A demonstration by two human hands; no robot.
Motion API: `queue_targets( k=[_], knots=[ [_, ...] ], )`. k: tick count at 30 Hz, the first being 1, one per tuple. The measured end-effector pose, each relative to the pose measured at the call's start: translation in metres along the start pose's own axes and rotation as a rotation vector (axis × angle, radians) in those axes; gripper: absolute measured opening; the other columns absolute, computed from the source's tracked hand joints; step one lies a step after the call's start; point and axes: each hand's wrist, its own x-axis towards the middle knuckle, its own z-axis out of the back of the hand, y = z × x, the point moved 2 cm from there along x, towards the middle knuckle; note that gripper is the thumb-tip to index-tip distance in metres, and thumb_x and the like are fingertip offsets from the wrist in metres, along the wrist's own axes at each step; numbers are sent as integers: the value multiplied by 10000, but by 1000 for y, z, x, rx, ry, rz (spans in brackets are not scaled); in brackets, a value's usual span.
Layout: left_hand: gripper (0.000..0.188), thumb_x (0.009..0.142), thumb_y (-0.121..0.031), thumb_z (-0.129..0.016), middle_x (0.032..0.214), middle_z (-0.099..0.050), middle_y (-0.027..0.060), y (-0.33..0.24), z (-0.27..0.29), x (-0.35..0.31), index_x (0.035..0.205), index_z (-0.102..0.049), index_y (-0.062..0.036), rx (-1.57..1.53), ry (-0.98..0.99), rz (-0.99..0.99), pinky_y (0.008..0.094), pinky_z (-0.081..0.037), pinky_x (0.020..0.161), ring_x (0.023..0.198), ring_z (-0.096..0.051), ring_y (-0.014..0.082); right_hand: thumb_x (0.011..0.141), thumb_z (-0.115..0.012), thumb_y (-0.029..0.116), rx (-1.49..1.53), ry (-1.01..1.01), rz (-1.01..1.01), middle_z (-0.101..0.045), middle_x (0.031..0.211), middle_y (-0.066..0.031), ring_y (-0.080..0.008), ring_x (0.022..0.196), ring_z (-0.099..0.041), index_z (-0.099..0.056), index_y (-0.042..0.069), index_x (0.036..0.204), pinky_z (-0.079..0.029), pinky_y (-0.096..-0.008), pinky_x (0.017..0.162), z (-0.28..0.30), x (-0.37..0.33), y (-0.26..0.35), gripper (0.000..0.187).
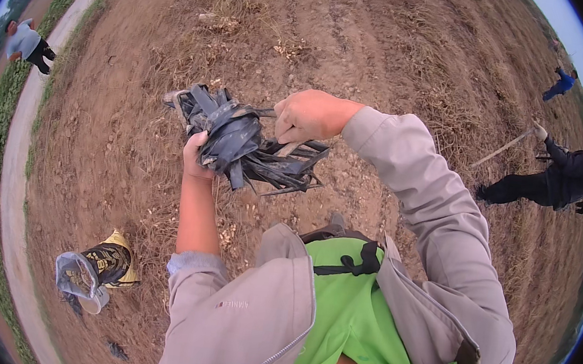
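A bundle of flat black plastic strips [235,136] is held up in front of me over the field, wound tightly round its middle. Loose loops and ends stick out on its right side. My left hand [198,155] grips the bundle from its lower left side, the thumb showing and most fingers hidden behind it. Closed at the bundle's right end, my right hand [311,117] has its fingers curled over strips there. A strip runs from that fist toward the wound middle. Exactly how many strips it pinches is hidden.
On the lower left lies a yellow and black sack [113,262] with its mouth open, beside a pale round container [94,300]. One person [29,44] stands by the pale road [21,144]. At right, a dark-clothed person [558,176] holds a long stick [500,150]; a blue-clothed person [560,84] is farther off.
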Motion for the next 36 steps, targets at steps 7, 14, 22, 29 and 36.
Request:
queue_targets(
  k=[7, 14, 22, 29, 36],
  knots=[
    [651, 844, -265, -582, 1329, -579, 244, -3, -10, -1, 1377, -453, 85, 13, 26, 38, 483, -454, 1065, 1180, -603, 379, 787, -669, 264, -184, -71, -150, -641, 829, -115, -339, 796, -646, -705, 92, 782, -512, -439, 689, -46, 31, 7, 176],
    [493, 895, -253, -561, 1222, -660, 191, -2, -16, -10, 1276, -558, 61, 37, -104, -48, 438, -501, 999, 1100, -654, 316, 771, -667, 137, 389, -70, -360, -731, 943, -120, -254, 856, -693, -748, 68, 978, -532, -339, 758, -50, 18, -10, 232],
    [621, 879, -305, -550, 1288, -609, 227, 5, -20, -10, 1369, -462, 66, -41, -82, -51, 480, -476, 1039, 1157, -614, 362, 764, -637, 56, 479, 119, -231, -743, 967, -82, -190, 854, -679, -749, 75, 1065, -523, -332, 775, -33, 7, -25, 323],
    [591, 877, -258, -562, 1304, -600, 232, 4, -21, -8, 1357, -477, 77, -90, 45, -32, 479, -470, 1041, 1159, -615, 358, 763, -691, 92, 568, 137, -303, -749, 950, -72, -178, 823, -677, -761, 82, 1041, -523, -326, 757, -31, 10, -25, 287],
    [505, 898, -255, -520, 1242, -644, 206, 4, -28, -6, 1292, -548, 59, -106, -68, -72, 456, -500, 1001, 1097, -646, 343, 743, -717, 164, 421, -62, -349, -725, 841, -77, -226, 757, -679, -762, 89, 905, -523, -346, 707, -59, 27, -16, 185]
  ],
)
